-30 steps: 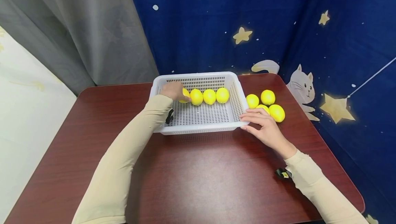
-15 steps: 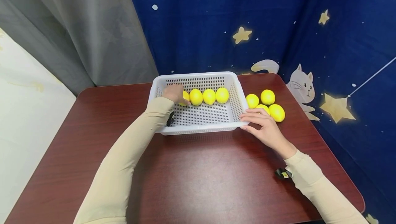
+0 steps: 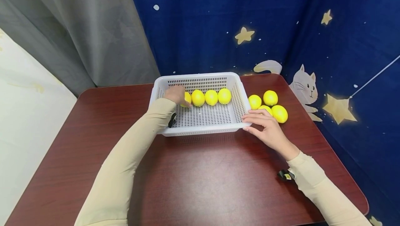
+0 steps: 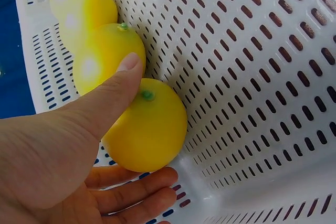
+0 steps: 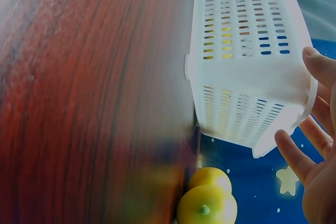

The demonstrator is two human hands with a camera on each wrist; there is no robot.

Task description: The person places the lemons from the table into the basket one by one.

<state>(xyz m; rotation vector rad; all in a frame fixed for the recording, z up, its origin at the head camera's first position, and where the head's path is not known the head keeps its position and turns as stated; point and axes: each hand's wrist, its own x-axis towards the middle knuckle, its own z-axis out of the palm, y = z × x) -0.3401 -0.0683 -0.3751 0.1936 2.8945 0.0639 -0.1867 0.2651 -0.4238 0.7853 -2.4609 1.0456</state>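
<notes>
My left hand (image 3: 176, 94) grips end lemon (image 4: 149, 135), thumb and fingers curled round it, inside white basket (image 3: 201, 128). Three more lemons (image 3: 211, 98) line up beside it, near far wall. My right hand (image 3: 264, 127), fingers mostly straight, touches basket's near right corner. Just past that corner, on my head feed, I count four loose lemons (image 3: 270, 98) clustered on dark red table (image 3: 200, 177); starry blue curtain (image 3: 203, 28) hangs behind.

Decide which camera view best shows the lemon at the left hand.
Left wrist: the lemon is large, green tip visible. Head shows it partly hidden by that hand; right wrist shows yellow through the basket but cannot single it out.
</notes>
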